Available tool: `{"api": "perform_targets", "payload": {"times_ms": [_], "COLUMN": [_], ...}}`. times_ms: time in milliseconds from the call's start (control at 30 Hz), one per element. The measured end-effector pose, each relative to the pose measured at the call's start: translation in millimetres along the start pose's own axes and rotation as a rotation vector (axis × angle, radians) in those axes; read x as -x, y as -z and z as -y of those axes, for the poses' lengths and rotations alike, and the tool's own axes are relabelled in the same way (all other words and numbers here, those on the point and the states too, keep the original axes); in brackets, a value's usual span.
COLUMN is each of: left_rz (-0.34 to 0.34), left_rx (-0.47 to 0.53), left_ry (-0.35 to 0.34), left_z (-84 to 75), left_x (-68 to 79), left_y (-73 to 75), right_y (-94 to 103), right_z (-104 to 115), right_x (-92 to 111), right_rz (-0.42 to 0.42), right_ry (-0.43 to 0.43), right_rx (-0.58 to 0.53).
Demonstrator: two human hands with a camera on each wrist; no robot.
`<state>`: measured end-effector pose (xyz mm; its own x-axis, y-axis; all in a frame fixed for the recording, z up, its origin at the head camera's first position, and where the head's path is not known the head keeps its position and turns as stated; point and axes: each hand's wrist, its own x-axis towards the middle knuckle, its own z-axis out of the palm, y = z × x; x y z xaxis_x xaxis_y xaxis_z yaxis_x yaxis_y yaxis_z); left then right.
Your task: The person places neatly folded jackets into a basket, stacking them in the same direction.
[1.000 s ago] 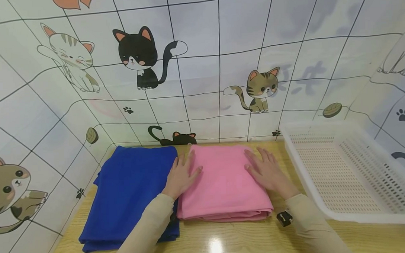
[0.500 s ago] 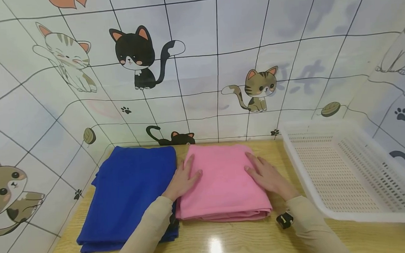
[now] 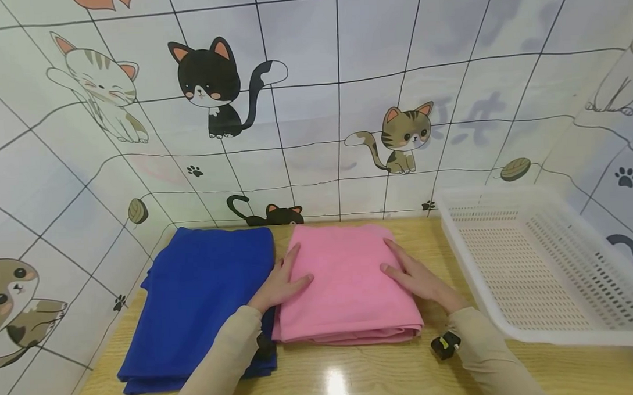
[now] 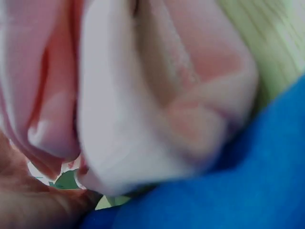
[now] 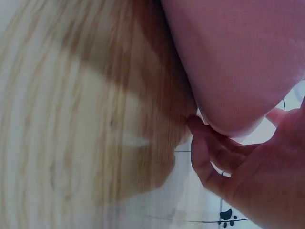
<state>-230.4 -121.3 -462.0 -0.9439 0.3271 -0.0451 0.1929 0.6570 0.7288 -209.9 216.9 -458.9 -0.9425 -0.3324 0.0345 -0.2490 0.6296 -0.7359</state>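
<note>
A pink folded cloth (image 3: 348, 283) lies on the table in the middle of the head view. My left hand (image 3: 276, 287) holds its left side, thumb on top and the other fingers down along the edge beside the blue folded cloth (image 3: 210, 300). My right hand (image 3: 417, 280) grips the opposite side, its thumb also on top. The right wrist view shows the fingers (image 5: 209, 157) curled at the pink cloth's lower edge. Loose folded layers of the pink cloth (image 4: 128, 114) fill the left wrist view, where most left fingers are hidden.
A white perforated plastic basket (image 3: 546, 329) stands to the right on the wooden table (image 3: 375, 375). Behind and at both sides rise walls (image 3: 313, 116) with cartoon cats. A small black device (image 3: 445, 345) sits by the right wrist.
Both hands have slid from lying spread over the pink cloth's side edges to grasping its sides, with fingers lower at the edges. The pink cloth has stayed in nearly the same place.
</note>
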Motion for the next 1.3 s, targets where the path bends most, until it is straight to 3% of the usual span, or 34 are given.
{"api": "perform_targets", "payload": {"times_ms": [267, 600, 733, 1000, 1300], "left_rz": [0.115, 0.087, 0.076, 0.075, 0.106], "left_rx": [0.313, 0.574, 0.604, 0.646, 0.647], "left_ry": [0.033, 0.071, 0.071, 0.033, 0.022], "left_z": [5.4, 6.7, 2.0, -8.5, -20.4], "left_x": [3.4, 4.9, 4.9, 2.1, 5.0], "left_y": [7.4, 13.4, 15.0, 15.6, 18.7], "right_y": [-0.7, -2.2, -3.9, 2.1, 18.4], "right_z": [-2.3, 10.9, 15.8, 29.8, 48.9], "right_x": [-4.5, -1.8, 1.1, 13.0, 24.9], "right_rz": [0.001, -0.042, -0.059, -0.05, -0.055], "right_ry": [0.053, 0.1, 0.055, -0.094, -0.151], "right_rx": [-0.121, -0.12, -0.163, -0.417, -0.432]}}
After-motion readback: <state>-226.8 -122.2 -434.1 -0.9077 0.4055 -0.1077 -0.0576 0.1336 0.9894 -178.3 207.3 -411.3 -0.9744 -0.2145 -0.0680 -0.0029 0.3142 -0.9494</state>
